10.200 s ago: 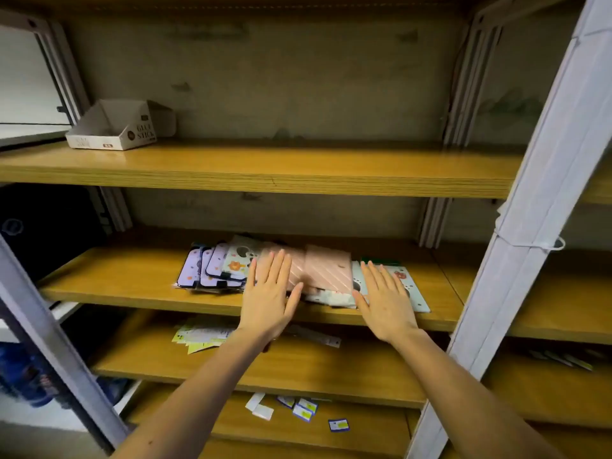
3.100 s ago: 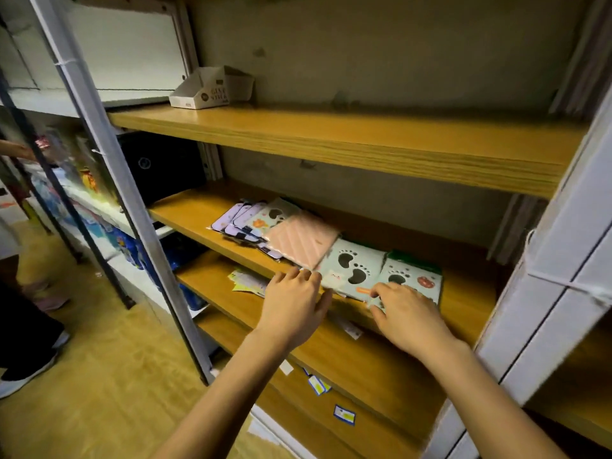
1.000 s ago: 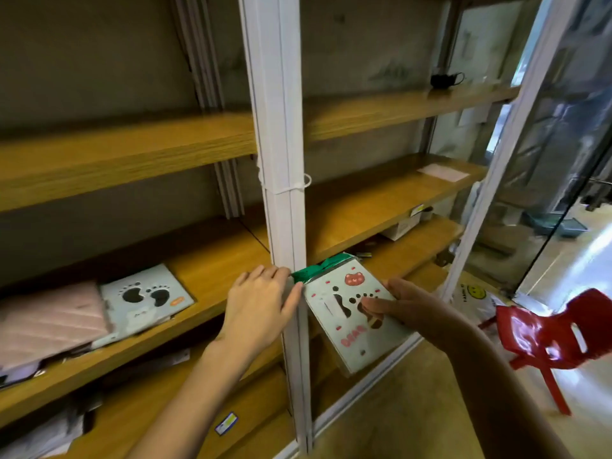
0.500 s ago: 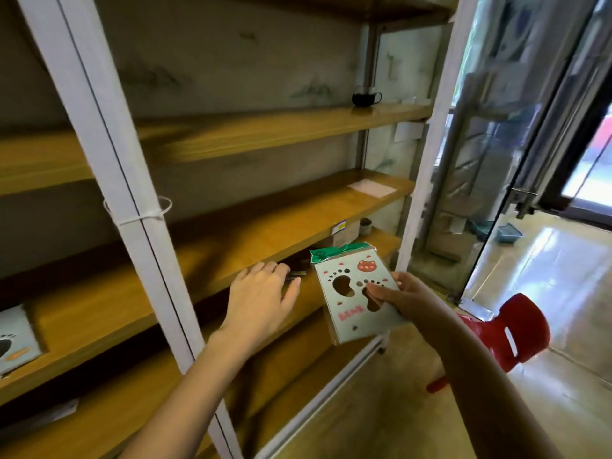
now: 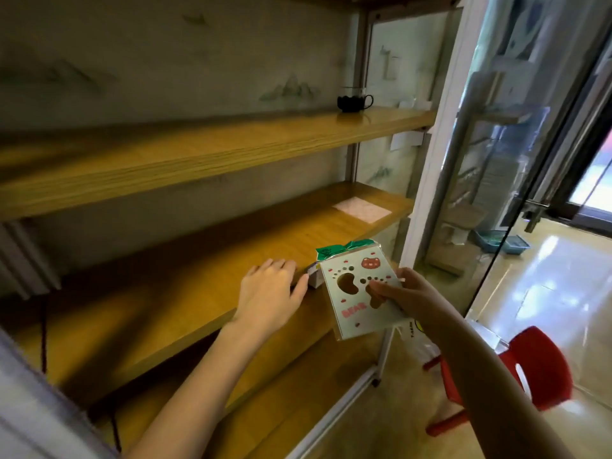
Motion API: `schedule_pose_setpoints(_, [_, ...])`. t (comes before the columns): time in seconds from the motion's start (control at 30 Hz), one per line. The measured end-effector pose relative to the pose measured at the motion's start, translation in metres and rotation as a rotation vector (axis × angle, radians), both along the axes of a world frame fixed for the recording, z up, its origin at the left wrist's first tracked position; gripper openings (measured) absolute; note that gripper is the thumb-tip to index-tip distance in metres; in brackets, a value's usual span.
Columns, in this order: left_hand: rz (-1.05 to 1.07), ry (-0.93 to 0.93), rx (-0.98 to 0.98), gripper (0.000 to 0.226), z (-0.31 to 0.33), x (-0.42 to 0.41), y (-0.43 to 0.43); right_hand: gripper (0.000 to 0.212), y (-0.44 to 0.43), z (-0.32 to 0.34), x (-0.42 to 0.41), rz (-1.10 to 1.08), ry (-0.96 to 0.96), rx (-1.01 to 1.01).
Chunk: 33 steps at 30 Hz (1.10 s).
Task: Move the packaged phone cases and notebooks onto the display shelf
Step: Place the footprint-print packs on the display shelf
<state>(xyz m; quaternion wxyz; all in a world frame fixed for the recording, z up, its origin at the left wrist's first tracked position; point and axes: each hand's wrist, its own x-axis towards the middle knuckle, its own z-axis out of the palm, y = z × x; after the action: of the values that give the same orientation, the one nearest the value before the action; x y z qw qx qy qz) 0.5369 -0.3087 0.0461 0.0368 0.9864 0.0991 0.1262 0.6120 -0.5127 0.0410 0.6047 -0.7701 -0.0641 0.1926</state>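
Pinches package (image 5: 351, 303) in right hand (image 5: 414, 299), carried clear of the pile for placing; rests left hand (image 5: 270, 293) flat on shelf (image 5: 165, 309)

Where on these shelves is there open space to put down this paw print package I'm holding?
The middle shelf is bare wood from your left hand back to the wall, and rightward up to the pale sheet. The upper shelf is bare left of the black cup. Tightest spot: the front edge, where the left hand and package sit close.
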Motion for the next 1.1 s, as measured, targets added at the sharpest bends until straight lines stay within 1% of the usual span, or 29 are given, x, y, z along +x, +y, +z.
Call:
schedule_pose_setpoints(0.1, [0.025,-0.01,0.012,0.043,-0.001,0.039,0.009,0.053,0.012,-0.001,0.051,0.034,-0.023,-0.007])
schedule_pose_setpoints(0.13, [0.034,-0.015,0.012,0.043,-0.002,0.05,0.012,0.053,0.017,-0.003,0.067,0.042,-0.016,-0.003])
schedule_pose_setpoints(0.27, [0.085,-0.015,0.0,0.043,-0.006,0.084,0.024,0.035,0.038,-0.01,0.113,0.118,0.001,0.014])
schedule_pose_setpoints(0.3, [0.103,-0.008,-0.002,0.044,-0.007,0.091,0.027,0.034,0.043,-0.012,0.125,0.151,0.0,0.003])
schedule_pose_setpoints(0.4, [0.165,0.014,0.007,0.044,-0.009,0.112,0.033,0.042,0.059,-0.018,0.162,0.206,-0.017,-0.077])
schedule_pose_setpoints(0.47, [0.209,0.025,0.017,0.045,-0.011,0.124,0.035,0.041,0.07,-0.02,0.183,0.237,-0.047,-0.115])
schedule_pose_setpoints(0.57, [0.295,0.042,0.004,0.045,-0.017,0.143,0.036,0.044,0.085,-0.024,0.211,0.316,-0.037,-0.101])
schedule_pose_setpoints(0.63, [0.353,0.049,-0.003,0.045,-0.019,0.155,0.038,0.046,0.095,-0.026,0.227,0.315,-0.009,-0.104])
schedule_pose_setpoints(0.73, [0.453,0.044,-0.038,0.045,-0.022,0.172,0.035,0.045,0.108,-0.028,0.254,0.356,-0.002,-0.14])
schedule_pose_setpoints(0.83, [0.516,0.039,-0.029,0.045,-0.025,0.185,0.031,0.042,0.12,-0.032,0.276,0.385,-0.015,-0.163])
schedule_pose_setpoints(1.0, [0.639,0.035,-0.029,0.044,-0.03,0.193,0.026,0.04,0.135,-0.045,0.297,0.485,-0.111,-0.281])
schedule_pose_setpoints(1.07, [0.691,0.04,-0.033,0.044,-0.033,0.193,0.022,0.038,0.139,-0.048,0.302,0.543,-0.214,-0.388])
schedule_pose_setpoints(1.1, [0.707,0.04,-0.034,0.044,-0.034,0.192,0.021,0.04,0.14,-0.047,0.304,0.577,-0.299,-0.482])
